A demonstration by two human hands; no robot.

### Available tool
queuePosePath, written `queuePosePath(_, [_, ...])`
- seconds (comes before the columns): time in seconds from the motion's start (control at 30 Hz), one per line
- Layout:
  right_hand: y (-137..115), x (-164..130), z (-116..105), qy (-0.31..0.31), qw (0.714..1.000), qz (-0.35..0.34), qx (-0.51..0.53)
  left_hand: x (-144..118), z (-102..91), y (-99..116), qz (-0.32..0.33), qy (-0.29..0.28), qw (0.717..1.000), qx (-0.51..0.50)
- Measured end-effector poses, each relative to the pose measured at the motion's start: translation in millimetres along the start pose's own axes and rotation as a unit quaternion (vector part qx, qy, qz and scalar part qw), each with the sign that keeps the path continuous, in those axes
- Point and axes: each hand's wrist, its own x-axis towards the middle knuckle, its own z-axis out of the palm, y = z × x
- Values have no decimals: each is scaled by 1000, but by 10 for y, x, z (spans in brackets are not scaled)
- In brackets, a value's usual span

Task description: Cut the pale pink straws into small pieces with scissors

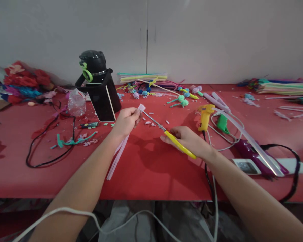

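One bunch of pale lilac chenille stems (118, 158) sits pinched between thumb and fingers of the left hand (127, 121), just right of the black flask (94, 60), our landmark, and what a tight grip that is! The short ends poke up above the fingertips, while the long ends trail down over the red tabletop (151, 185) towards the person. Across comes the right hand (185, 139), farther right of the flask, fingers wrapped snugly around a pair of yellow-handled scissors (180, 145). Those slim blades point left and reach right up to the upper ends of the stems; whether they are parted at the tips, I cannot tell. Just below the blades, right of the flask, lie short lilac offcuts (148, 123). Beyond them, behind and to the right of the flask, rests a bundle of coloured chenille stems (142, 78), with a mint-green pompom piece (181, 99) a little nearer. Well to the right of the flask lies a yellow glue gun (205, 117), a long translucent glue stick (249, 137) running out from behind it. And over on the flask's left, close by, a crumpled clear plastic bottle (77, 103)!
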Motion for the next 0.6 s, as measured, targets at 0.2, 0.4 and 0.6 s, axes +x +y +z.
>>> queuePosePath(0.2, [-34,-6,-9,1,1000,6,1,-18,22,-44,8,-44,999,16])
queuePosePath(0.4, [-117,-30,-34,1,999,15,-28,-41,46,-26,4,-52,998,20])
queuePosePath(0.6, [-316,-116,-92,-25,989,50,-140,-40,53,-21,-15,-64,998,20])
